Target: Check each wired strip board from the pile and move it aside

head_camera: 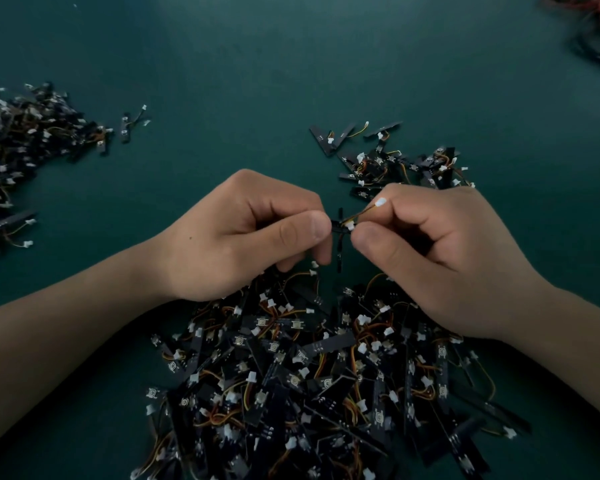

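Note:
Between my hands, just above the table, is a black wired strip board [339,244], seen edge-on and hanging downward. My left hand [243,233] pinches its top end between thumb and forefinger. My right hand [440,258] pinches the white connector at the board and its short orange-yellow wire [362,213], which ends in a white plug by my forefinger. A big pile of the same boards [319,386] lies below my hands, toward the near edge.
A second heap of boards [25,147] lies at the far left on the green table [257,81]. A smaller scatter of boards [395,161] sits just beyond my right hand. Red and black cables [596,26] lie in the far right corner.

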`<state>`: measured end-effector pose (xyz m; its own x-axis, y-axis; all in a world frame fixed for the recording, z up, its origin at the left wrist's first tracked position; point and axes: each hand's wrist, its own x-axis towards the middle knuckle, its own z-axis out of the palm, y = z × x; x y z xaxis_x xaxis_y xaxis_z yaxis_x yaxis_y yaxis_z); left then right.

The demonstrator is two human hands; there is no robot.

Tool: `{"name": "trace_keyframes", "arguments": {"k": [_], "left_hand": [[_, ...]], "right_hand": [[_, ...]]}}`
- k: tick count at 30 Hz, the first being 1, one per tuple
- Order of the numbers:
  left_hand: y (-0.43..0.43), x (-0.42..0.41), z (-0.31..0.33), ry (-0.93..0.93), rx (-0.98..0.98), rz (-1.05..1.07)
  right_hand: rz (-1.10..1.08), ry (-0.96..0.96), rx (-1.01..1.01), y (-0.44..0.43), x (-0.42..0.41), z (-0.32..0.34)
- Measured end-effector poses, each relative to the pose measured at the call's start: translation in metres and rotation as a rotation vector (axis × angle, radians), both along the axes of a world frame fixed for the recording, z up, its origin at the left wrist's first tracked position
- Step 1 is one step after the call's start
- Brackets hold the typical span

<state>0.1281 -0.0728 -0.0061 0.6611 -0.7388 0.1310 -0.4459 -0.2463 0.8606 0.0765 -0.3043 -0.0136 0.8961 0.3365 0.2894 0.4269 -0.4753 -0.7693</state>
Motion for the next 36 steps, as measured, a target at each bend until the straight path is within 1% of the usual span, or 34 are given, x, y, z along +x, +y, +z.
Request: {"name": "trace_keyframes", "arguments": {"k": [3, 6, 11, 21, 33, 36], "left_hand": [[-0.0008, -0.0001, -0.0007, -0.027, 0.025, 0.018], [-0.0027, -0.0015, -0.0019, -0.072, 0.045, 0.058], [-0.0006, -0.0004, 0.0005, -0.047, 0.037, 0.027], [-0.0028, -0.0025, -0.0009, -0.104, 0.066, 0.042], [-0.0028, -0.0033, -0.0014, -0.109, 0.065, 0.033], [-0.0007, -0.0031, -0.0021, -0.064, 0.038, 0.030]], "right_hand": [[-0.016, 0.001, 0.020, -0.0002, 0.0006, 0.0005], [0.021, -0.018, 0.012, -0.0004, -0.0001, 0.0005], [-0.034, 0.006, -0.013, 0.0016, 0.0005, 0.0002], [-0.015, -0.008, 0.002, 0.0005, 0.0001, 0.0007], [0.012, -0.027, -0.003, 0.0005, 0.0000, 0.0001], [0.013, -0.046, 0.010, -0.0001, -0.0006, 0.0001]]}}
